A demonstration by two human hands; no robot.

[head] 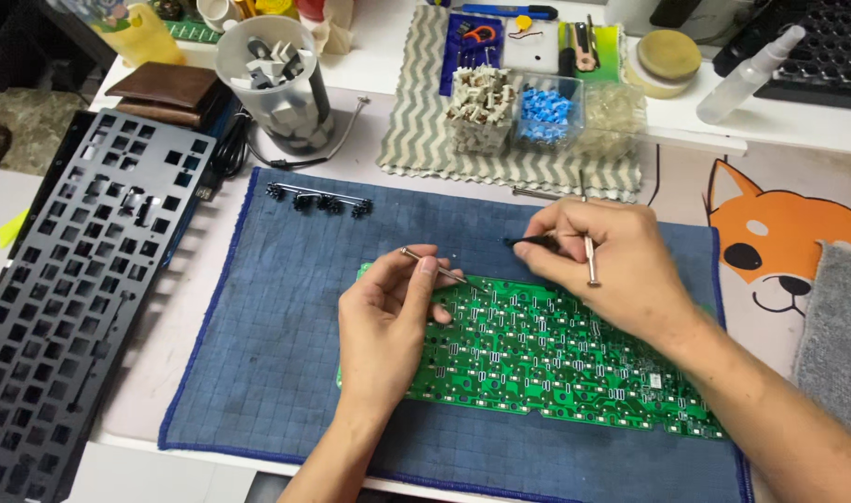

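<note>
A green keyboard circuit board (537,359) lies on a blue mat (285,373). My left hand (388,321) rests on the board's left end and holds a thin metal stabiliser wire (433,267) between thumb and fingers. My right hand (602,265) hovers over the board's upper edge, pinching a small black stabiliser part (530,241), with a slim metal tool (589,251) tucked across its fingers. Both forearms cover parts of the board.
A black keyboard plate (81,289) lies at the left. Black stabilisers (318,198) sit at the mat's top. Behind are a cup of keycaps (276,84), clear boxes of switches (528,112), a spray bottle (747,79) and a grey towel (840,335).
</note>
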